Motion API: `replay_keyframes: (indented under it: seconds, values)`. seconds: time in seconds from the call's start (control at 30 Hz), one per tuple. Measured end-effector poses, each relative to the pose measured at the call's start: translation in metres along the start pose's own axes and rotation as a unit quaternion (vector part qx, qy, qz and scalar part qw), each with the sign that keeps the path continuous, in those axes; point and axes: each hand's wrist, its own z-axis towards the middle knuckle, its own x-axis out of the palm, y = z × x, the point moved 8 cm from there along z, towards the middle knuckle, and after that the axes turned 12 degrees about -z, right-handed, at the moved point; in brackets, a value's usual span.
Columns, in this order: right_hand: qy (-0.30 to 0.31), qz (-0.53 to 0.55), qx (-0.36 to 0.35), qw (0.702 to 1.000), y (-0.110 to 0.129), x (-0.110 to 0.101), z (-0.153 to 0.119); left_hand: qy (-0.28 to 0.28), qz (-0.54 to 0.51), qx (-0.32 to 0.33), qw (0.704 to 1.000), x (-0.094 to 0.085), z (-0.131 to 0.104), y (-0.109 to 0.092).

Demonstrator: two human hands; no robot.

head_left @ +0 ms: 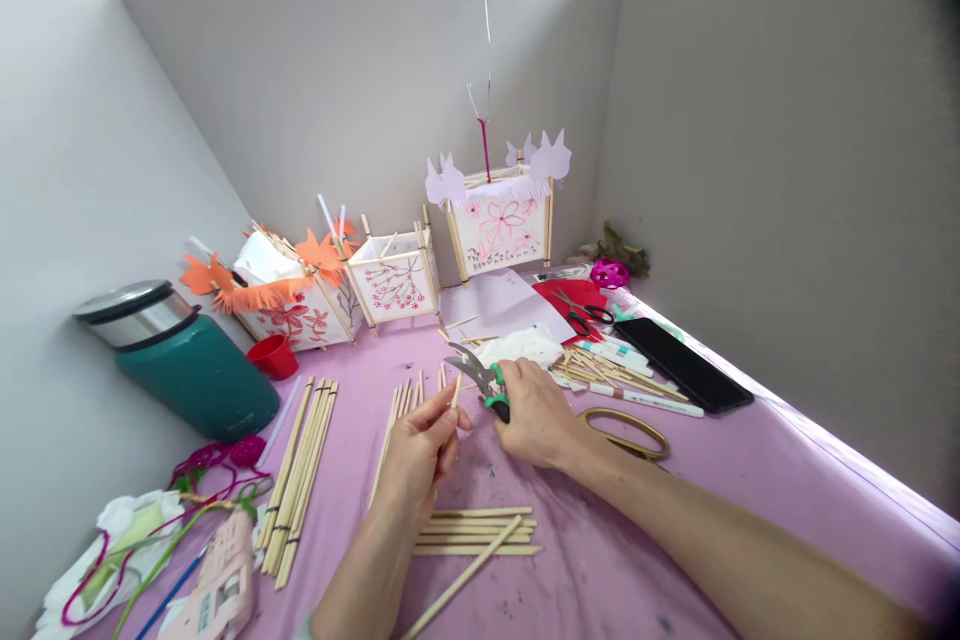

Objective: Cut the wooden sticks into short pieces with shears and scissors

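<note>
My left hand (429,440) pinches a thin wooden stick (457,390) upright near the middle. Just right of it, my right hand (534,412) is closed around the green and black handles of metal pruning shears (474,368), whose blades are parted behind the top of the stick. Several light wooden sticks (480,526) lie side by side below my hands, one of them slanted across the others. Behind my left hand is another row of sticks (394,410), partly hidden. Bundles of longer sticks (304,470) lie to the left.
Decorated paper lanterns (501,225) stand at the back wall. At left are a teal bottle (199,370), a red cup (273,357) and a pink glue gun (221,580). Gold-handled scissors (630,432), a black phone (682,363), markers (646,400) and black scissors (581,315) lie at right.
</note>
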Motion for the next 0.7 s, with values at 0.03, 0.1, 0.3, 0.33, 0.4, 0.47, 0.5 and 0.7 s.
replay_keyframes:
  seconds: [0.03, 0.1, 0.3, 0.33, 0.4, 0.47, 0.5, 0.7]
  values:
    - [0.0, 0.0, -0.003, 1.0, -0.0001, -0.0004, 0.0003, -0.001, -0.002, -0.002, 1.0, 0.0006, -0.0006, -0.0005]
    - [-0.002, 0.0, -0.007, 1.0, -0.0004, -0.0015, 0.0008, 0.0, -0.008, -0.004, 1.0, 0.0025, -0.0016, -0.0021]
    - [0.001, -0.006, -0.02, 1.0, 0.0009, -0.0023, 0.0028, -0.008, -0.024, -0.012, 1.0, 0.0014, -0.0024, -0.0048]
    - [0.002, -0.008, -0.022, 1.0, 0.0012, -0.0021, 0.0033, -0.011, -0.025, -0.014, 1.0, 0.0004, -0.0022, -0.0046]
    - [0.003, -0.011, -0.024, 1.0, 0.0018, -0.0019, 0.004, -0.014, -0.025, -0.014, 0.999, -0.0013, -0.0015, -0.005]
    - [0.002, -0.013, -0.024, 1.0, 0.0022, -0.0021, 0.0044, -0.015, -0.024, -0.011, 1.0, -0.0021, -0.0007, -0.0058]
    - [0.001, -0.014, -0.024, 1.0, 0.0023, -0.0022, 0.0044, -0.014, -0.023, -0.012, 1.0, -0.0023, -0.0004, -0.0059]
    - [-0.003, -0.01, -0.016, 1.0, 0.0019, -0.0028, 0.0031, -0.019, -0.011, -0.006, 1.0, -0.0043, 0.0008, -0.0052]
